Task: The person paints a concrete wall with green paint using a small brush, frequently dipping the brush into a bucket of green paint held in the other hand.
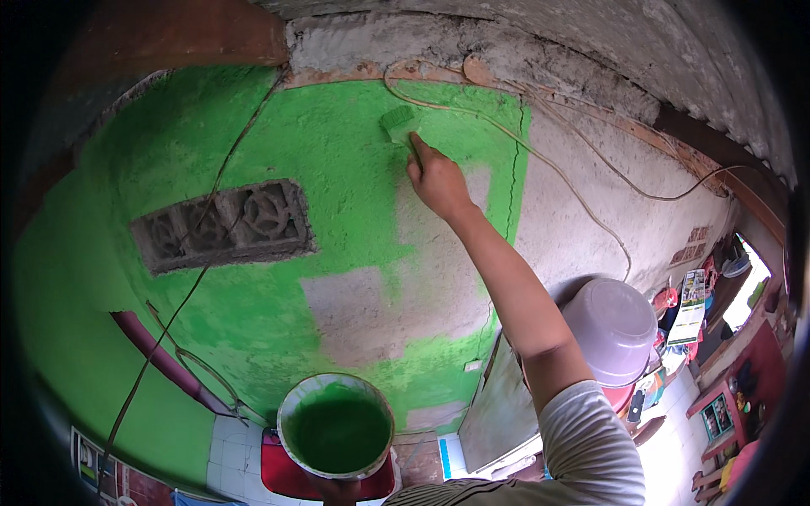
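Observation:
My right hand (440, 185) is closed round the handle of a wide paintbrush (400, 124), arm stretched up. The brush's green-coated bristles lie against the upper part of a rough wall (346, 169), which is mostly bright green. Bare greyish patches (359, 316) show below the brush and toward the middle. Low in front of me is a white bucket (287, 405) with green paint (337, 430) inside and smeared round its rim. At the bucket's near side my left hand (336, 490) shows in part, dark and shaded, gripping it; most of its fingers are hidden.
A vent block (224, 223) is set in the wall at left. Loose cables (211, 190) hang across the wall, others (582, 198) at upper right. Right of my arm stand an upturned purple basin (614, 325) and cluttered belongings. A red seat (287, 476) is below the bucket.

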Demonstrator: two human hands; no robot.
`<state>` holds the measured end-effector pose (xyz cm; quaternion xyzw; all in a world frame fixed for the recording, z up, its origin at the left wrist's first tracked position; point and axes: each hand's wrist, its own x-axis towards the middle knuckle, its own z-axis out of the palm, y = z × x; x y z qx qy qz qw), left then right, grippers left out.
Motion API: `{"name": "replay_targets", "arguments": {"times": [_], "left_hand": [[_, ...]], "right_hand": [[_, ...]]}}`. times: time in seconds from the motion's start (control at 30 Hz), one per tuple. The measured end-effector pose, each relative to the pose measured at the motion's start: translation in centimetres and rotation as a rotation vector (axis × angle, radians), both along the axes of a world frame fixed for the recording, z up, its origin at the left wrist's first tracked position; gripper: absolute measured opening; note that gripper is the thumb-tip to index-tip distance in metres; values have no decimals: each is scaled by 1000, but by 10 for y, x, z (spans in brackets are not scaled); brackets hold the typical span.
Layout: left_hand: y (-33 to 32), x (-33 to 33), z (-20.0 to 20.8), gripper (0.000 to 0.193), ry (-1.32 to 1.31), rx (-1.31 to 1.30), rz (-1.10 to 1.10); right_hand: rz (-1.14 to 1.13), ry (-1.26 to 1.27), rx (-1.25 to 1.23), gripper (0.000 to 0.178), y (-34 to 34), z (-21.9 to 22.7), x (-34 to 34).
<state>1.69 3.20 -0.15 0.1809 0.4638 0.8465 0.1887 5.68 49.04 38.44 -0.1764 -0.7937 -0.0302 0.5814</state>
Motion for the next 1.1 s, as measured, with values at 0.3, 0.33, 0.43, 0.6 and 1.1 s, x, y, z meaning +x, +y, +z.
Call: {"name": "replay_targets", "arguments": {"times": [0.3, 0.33, 0.43, 0.6, 1.1], "left_hand": [[-14, -6, -10, 59, 490, -260, 114], [-10, -9, -9, 58, 662, -332, 160], [-3, -10, -11, 58, 960, -451, 224], [-13, -13, -48, 62, -101, 30, -48], [-20, -8, -67, 71, -295, 233, -197]], "right_hand": [[-240, -90, -330, 48, 21, -125, 90], [-257, -93, -331, 48, 23, -145, 106], [-162, -73, -476, 44, 25, -166, 135], [-99, 122, -409, 40, -1, -108, 123], [-221, 179, -281, 35, 52, -60, 129]]}}
